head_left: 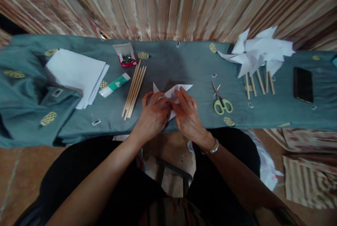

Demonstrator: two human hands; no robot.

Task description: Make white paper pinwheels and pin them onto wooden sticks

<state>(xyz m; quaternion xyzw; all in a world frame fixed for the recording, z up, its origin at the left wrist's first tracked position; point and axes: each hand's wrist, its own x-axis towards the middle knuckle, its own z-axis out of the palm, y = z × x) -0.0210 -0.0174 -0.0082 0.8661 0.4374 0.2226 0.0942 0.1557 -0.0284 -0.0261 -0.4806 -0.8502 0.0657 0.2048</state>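
Observation:
A white paper pinwheel point(172, 94) with pointed, folded corners lies near the table's front edge, partly hidden by both hands. My left hand point(157, 110) is closed on its left side, fingers bent toward the middle. From the right, my right hand point(187, 113) presses on the paper, its fingers closed and the thumb close to the left fingertips. Whatever lies under the fingertips at the centre is hidden. Left of my hands rests a bundle of wooden sticks point(134, 90). Scissors point(221, 103) with green handles lie to the right, blades pointing away.
White paper sheets point(76, 71) and a green-and-white glue tube point(114, 85) lie on the left. Behind the sticks stands an open red box point(125, 57) of small metal pieces. Finished pinwheels point(259, 52) on sticks and a dark phone point(303, 84) occupy the right. A curtain point(168, 4) hangs behind the table.

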